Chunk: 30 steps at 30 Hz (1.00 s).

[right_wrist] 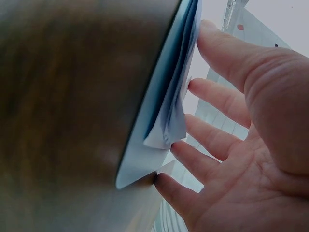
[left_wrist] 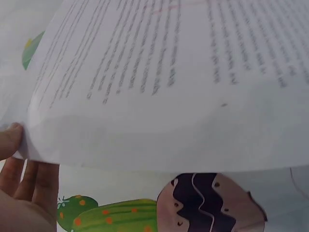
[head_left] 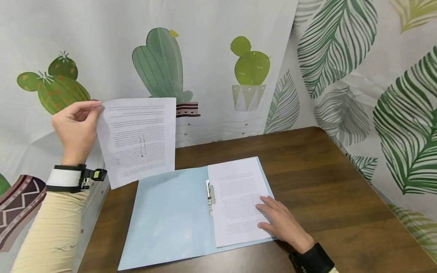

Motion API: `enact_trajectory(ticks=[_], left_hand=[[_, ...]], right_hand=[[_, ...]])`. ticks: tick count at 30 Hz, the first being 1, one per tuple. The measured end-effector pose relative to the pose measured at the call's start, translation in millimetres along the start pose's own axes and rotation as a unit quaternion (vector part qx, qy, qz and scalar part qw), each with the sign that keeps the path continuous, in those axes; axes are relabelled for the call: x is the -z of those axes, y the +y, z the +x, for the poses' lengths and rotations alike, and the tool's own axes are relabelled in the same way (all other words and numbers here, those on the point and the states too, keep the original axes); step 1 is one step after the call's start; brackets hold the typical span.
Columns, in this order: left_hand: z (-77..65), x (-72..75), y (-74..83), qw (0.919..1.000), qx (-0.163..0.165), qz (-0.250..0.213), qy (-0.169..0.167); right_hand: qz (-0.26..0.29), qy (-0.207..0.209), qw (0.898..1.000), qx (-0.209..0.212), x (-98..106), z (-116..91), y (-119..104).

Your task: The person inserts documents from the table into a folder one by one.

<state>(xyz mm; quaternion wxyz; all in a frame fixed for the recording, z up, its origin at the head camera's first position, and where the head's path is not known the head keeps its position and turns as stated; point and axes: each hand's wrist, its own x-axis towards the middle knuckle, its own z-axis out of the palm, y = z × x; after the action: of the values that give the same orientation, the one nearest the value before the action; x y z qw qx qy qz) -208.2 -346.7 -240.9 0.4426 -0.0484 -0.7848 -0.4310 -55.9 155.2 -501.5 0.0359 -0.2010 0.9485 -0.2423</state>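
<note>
In the head view my left hand (head_left: 77,127) pinches the upper left corner of a printed sheet of paper (head_left: 143,140), held up above the table with red marks in its middle. The left wrist view shows the thumb and fingers at that corner of the sheet (left_wrist: 145,130). A light blue folder (head_left: 167,220) lies spread open on the table. Its right side bears a stack of printed paper (head_left: 235,227) beside a metal clip (head_left: 209,197). My right hand (head_left: 281,220) rests its spread fingertips on the stack's right edge; the right wrist view shows these fingers (right_wrist: 212,96) extended.
The brown wooden table (head_left: 314,178) extends to the right of the folder. Behind it hangs a white curtain (head_left: 208,45) printed with cacti, and a leaf-patterned curtain (head_left: 362,125) stands along the right side.
</note>
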Motion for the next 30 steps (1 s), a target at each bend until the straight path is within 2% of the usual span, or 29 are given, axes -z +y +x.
enact_trajectory(ticks=[5, 8, 11, 13, 17, 20, 23, 26, 30], left_hand=[[-1.5, 2.1, -3.1, 0.9973, 0.05, -0.022, -0.05], [-7.2, 1.9, -2.6, 0.9896, 0.098, -0.064, -0.083], [-15.2, -0.2, -2.8, 0.9761, 0.144, -0.109, -0.121], [-21.6, -3.3, -3.7, 0.964, 0.169, -0.15, -0.14], [-36.9, -14.9, -3.5, 0.9402, 0.207, -0.217, -0.162], [-50.1, -25.9, 0.4, 0.9286, 0.227, -0.235, -0.175], [-63.7, -36.0, 5.0, 0.918, 0.245, -0.24, -0.199], [-77.0, -44.2, 8.9, 0.9097, 0.258, -0.232, -0.228], [-92.9, -55.8, 12.1, 0.9053, 0.264, -0.211, -0.257]], right_hand=[[0.005, 0.004, 1.0, 0.003, 1.0, 0.5, 0.0], [0.009, 0.012, 1.0, 0.003, 1.6, 0.9, 0.5], [0.011, 0.033, 0.999, 0.004, 2.5, 2.7, 2.2], [0.021, 0.055, 0.998, 0.009, 3.9, 5.1, 3.6], [0.067, 0.103, 0.992, 0.013, 10.6, 13.6, 4.4], [0.116, 0.125, 0.985, 0.012, 18.0, 21.0, 1.9], [0.181, 0.129, 0.975, 0.005, 24.7, 26.6, -3.2], [0.256, 0.119, 0.959, 0.002, 30.0, 31.4, -10.2], [0.339, 0.095, 0.936, 0.011, 32.5, 36.8, -20.9]])
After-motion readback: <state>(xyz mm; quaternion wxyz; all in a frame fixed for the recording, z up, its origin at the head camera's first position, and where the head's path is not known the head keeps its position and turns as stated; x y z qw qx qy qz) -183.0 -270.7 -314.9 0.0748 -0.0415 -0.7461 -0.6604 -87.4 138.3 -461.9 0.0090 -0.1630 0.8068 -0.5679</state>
